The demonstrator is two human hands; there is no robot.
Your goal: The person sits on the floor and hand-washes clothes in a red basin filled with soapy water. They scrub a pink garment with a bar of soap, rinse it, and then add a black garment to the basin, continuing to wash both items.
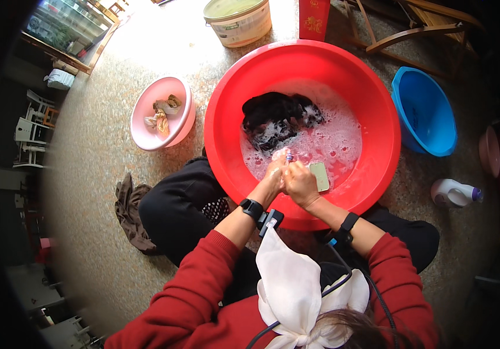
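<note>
My left hand and my right hand meet above the near part of a large red plastic basin. My right hand is clenched, with a small purple-and-white striped item poking out between the hands. The rest of that item is hidden, and the grip of my foam-flecked left hand is unclear. Just beyond them, soaked black clothing lies in soapy water. A pale green rounded block, perhaps soap or a brush back, rests beside my right hand.
To the left stands a pink basin holding crumpled socks. Brown cloth lies by my left knee. A blue basin and a white detergent bottle are at right. Beyond stand a pale bucket, red box and wooden chair.
</note>
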